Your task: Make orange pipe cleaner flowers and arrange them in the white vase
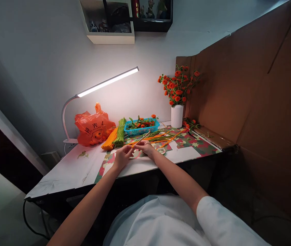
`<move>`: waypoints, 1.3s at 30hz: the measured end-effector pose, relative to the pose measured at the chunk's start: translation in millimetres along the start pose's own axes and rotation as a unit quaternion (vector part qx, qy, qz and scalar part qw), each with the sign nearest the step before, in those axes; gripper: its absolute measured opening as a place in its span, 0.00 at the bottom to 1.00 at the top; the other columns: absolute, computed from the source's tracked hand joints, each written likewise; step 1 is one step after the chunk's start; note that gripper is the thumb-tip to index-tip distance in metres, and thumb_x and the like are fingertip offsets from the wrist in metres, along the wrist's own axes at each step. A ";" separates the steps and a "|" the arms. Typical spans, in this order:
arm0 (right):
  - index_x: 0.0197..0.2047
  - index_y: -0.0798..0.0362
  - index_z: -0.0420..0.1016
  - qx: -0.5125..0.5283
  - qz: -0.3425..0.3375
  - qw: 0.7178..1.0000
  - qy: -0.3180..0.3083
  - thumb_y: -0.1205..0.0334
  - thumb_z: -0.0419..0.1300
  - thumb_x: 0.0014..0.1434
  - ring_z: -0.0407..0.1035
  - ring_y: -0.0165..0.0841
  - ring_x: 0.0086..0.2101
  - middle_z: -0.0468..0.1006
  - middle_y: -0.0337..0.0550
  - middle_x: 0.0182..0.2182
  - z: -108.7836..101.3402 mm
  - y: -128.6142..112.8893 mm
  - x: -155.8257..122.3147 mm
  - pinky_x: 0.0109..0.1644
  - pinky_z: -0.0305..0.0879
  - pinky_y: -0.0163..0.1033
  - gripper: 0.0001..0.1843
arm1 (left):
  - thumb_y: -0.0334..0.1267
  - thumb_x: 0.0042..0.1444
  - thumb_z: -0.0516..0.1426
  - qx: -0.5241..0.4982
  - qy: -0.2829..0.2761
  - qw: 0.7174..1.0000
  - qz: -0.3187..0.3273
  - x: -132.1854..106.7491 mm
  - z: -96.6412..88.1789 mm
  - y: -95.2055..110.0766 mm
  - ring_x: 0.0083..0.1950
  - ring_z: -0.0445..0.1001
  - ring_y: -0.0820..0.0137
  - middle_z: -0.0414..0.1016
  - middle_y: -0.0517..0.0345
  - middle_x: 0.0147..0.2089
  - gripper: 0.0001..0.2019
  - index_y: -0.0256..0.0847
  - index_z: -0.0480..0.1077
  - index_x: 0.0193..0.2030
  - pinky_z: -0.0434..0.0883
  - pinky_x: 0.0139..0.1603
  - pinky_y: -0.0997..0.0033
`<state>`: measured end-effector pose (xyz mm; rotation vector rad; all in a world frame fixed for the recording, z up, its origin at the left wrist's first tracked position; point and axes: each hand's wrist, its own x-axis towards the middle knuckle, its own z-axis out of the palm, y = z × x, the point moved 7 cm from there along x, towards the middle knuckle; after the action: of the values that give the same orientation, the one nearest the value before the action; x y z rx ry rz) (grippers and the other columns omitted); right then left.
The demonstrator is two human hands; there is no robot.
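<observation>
Over the front of the table, my left hand [123, 157] and my right hand [145, 147] meet with fingers pinched together. Between the fingertips shows a small piece of orange pipe cleaner [134, 146]. From my right hand a thin pale stick [145, 136] points up and away. Loose green and orange pipe cleaners [158, 137] lie just beyond my hands. Close to my right wrist is a roll of pale tape [161, 150]. To the left rest a green pipe cleaner bundle [120, 133] and an orange bundle [110, 139].
A blue basket [141, 131] holds orange flowers with green stems. Behind it on the right stands a white ribbed vase [177, 116] of orange flowers [178, 85]. An orange plastic bag [94, 126] and a lit desk lamp [106, 82] are left. Cardboard [237, 85] walls the right side.
</observation>
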<state>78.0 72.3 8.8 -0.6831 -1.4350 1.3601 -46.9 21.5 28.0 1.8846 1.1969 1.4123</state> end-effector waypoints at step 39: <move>0.28 0.56 0.78 -0.024 -0.074 0.994 -0.079 0.42 0.68 0.40 0.64 0.27 0.26 0.74 0.39 0.24 11.8 -15.3 -2.5 0.31 0.61 0.34 0.23 | 0.55 0.50 0.60 -0.215 -0.126 0.959 -0.135 -0.3 15.6 -13.0 0.17 0.49 0.80 0.50 0.70 0.18 0.20 0.39 0.66 0.30 0.53 0.18 0.78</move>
<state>71.6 62.4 24.2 -0.4991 -1.6159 1.2896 -37.0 29.4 12.1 1.4814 0.8956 1.1332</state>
